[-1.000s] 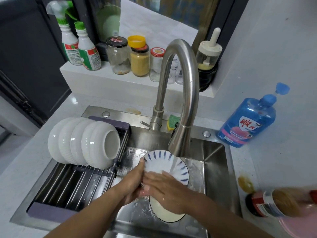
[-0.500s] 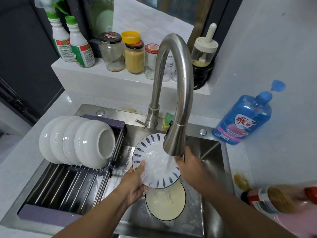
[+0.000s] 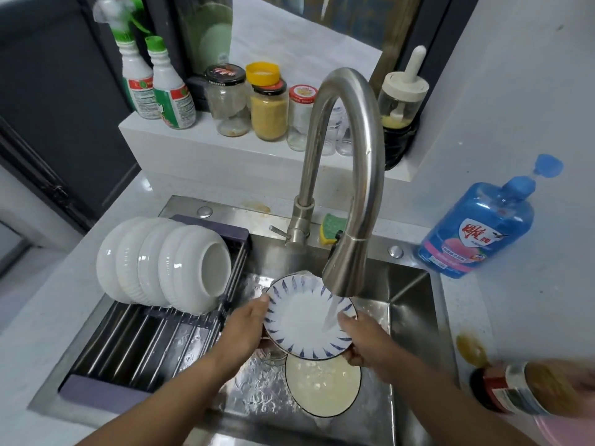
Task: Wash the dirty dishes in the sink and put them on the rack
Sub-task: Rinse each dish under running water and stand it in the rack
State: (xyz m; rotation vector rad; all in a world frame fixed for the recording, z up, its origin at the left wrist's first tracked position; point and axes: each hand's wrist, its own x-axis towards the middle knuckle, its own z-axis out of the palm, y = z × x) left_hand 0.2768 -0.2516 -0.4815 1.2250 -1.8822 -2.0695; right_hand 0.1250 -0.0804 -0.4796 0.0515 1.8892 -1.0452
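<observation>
Holding the blue-patterned plate (image 3: pixel 299 320) by opposite rims, left grip (image 3: pixel 246 328) and right grip (image 3: pixel 365 344) curl round its edge under the running faucet (image 3: pixel 346 268). A soiled plate (image 3: pixel 322 389) lies in the sink (image 3: pixel 410 304) just below both grips; white bowls (image 3: pixel 161 262) sit on the rack (image 3: pixel 128 346) left of them.

Brushed steel faucet (image 3: pixel 351 149), wet steel sink (image 3: pixel 412 304); glossy ceramic plate (image 3: pixel 302 320), bowls (image 3: pixel 167 265); translucent plastic bottle (image 3: pixel 479 226).
</observation>
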